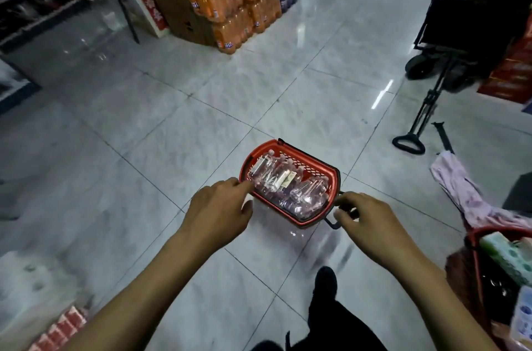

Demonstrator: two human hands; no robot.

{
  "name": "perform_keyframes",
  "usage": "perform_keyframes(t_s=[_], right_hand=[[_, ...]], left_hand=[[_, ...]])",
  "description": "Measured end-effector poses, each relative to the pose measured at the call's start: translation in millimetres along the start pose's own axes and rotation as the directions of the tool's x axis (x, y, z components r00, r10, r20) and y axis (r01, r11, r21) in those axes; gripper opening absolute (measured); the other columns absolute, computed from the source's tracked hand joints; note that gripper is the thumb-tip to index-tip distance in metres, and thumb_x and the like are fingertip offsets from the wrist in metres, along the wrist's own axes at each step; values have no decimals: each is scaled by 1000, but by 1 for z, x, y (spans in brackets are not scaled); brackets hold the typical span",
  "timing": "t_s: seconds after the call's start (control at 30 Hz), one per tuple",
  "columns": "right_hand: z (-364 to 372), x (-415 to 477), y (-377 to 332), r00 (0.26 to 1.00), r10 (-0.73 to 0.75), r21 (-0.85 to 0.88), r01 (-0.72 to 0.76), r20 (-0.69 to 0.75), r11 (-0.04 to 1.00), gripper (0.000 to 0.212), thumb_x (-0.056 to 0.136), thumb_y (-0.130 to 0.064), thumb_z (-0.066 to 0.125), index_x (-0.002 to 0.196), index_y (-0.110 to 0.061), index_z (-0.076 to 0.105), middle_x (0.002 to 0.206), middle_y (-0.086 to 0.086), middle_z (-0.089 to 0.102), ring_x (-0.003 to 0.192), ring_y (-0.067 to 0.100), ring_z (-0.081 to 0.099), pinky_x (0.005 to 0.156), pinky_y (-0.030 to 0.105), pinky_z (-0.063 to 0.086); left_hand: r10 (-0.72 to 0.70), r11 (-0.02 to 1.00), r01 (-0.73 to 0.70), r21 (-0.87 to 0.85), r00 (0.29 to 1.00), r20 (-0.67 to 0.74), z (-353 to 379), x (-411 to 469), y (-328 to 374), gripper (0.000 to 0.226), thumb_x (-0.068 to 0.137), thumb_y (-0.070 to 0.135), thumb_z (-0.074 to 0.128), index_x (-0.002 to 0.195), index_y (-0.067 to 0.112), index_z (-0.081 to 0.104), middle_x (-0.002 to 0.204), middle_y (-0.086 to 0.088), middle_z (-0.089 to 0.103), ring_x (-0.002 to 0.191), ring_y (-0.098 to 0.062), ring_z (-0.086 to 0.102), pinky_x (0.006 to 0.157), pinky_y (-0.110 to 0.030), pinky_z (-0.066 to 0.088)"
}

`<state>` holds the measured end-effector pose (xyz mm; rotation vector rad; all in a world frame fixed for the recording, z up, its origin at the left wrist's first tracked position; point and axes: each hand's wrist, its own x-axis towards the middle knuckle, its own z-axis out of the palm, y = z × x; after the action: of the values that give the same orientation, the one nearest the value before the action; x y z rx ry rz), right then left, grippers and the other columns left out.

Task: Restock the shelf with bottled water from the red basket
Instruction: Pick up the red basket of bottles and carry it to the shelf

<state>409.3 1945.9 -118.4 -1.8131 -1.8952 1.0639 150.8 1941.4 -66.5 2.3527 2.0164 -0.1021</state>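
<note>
I can't read the white labels on the water bottles [288, 183]; they're blurred. The clear bottles lie on their sides, filling the red basket [313, 162], which sits on the tiled floor [161, 126]. At the basket's near-left rim my left hand [220, 206] reaches palm down, fingers loosely spread, gripping nothing. At its near-right corner my right hand [364, 222] curls around the dark handle [332, 222].
</note>
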Motion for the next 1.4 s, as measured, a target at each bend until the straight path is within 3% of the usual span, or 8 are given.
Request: perform_keyframes(t_s=[0.23, 0.47, 0.67, 0.83, 0.93, 1.1, 1.27, 1.4], right_hand=[[-15, 116, 13, 990, 132, 81, -136, 52, 987, 14, 93, -23, 58, 102, -28, 68, 95, -11, 64, 82, 1, 57, 66, 6, 37], [14, 212, 38, 921, 388, 227, -384, 30, 895, 19, 93, -20, 56, 108, -26, 68, 100, -8, 66, 77, -1, 57, 54, 2, 38], [85, 289, 73, 729, 685, 347, -642, -1, 684, 24, 93, -21, 55, 116, -20, 64, 107, -2, 65, 95, 14, 59, 65, 11, 37], [167, 347, 123, 573, 819, 388, -756, 5, 527, 33, 94, -23, 56, 126, -16, 55, 96, 0, 62, 78, 15, 56, 75, 29, 42], [219, 374, 169, 503, 863, 416, -794, 38, 444, 42, 94, -26, 58, 131, -12, 47, 88, -4, 56, 79, 15, 59, 75, 31, 45], [291, 401, 251, 328, 942, 532, -810, 63, 247, 72, 92, -40, 58, 150, -12, 26, 130, 10, 54, 113, 25, 56, 94, 37, 49], [337, 405, 310, 336, 935, 562, -798, 116, 217, 74, 91, -48, 61, 149, -16, 27, 127, -2, 52, 106, 14, 52, 83, 28, 44], [361, 399, 330, 380, 924, 596, -748, 26, 291, 60, 90, -40, 65, 139, -19, 38, 118, -9, 53, 103, 12, 55, 81, 29, 46]], left_hand=[[-46, 995, 54, -82, 994, 96, 16, 136, -21, 27, 95, 35, 48, 118, 26, 59, 105, 4, 66, 93, -21, 64, 74, -35, 54], [-1, 984, 53, -173, 958, 288, 78, 262, -73, 27, 90, 35, 51, 114, 27, 61, 105, 1, 69, 93, -25, 63, 78, -41, 54], [80, 965, 50, -258, 880, 468, 181, 380, -130, 28, 93, 29, 54, 119, 23, 60, 107, -2, 70, 90, -23, 63, 77, -36, 52], [8, 945, 189, -267, 804, 595, 293, 455, -171, 31, 95, 30, 54, 124, 21, 56, 98, -2, 64, 78, -16, 56, 76, -29, 41], [-107, 909, 325, -260, 786, 609, 365, 484, -190, 44, 94, 30, 57, 134, 15, 48, 98, -4, 59, 90, -24, 55, 82, -33, 43], [-269, 826, 523, -210, 693, 669, 484, 505, -220, 69, 93, 36, 62, 149, 14, 28, 145, -18, 46, 128, -35, 48, 98, -39, 41], [-252, 706, 661, -255, 571, 781, 565, 508, -239, 76, 85, 42, 68, 146, 19, 31, 136, -1, 51, 120, -21, 50, 94, -42, 45], [-275, 729, 636, -253, 611, 743, 605, 512, -278, 63, 79, 46, 66, 135, 27, 43, 128, -6, 60, 112, -35, 60, 79, -60, 55]])
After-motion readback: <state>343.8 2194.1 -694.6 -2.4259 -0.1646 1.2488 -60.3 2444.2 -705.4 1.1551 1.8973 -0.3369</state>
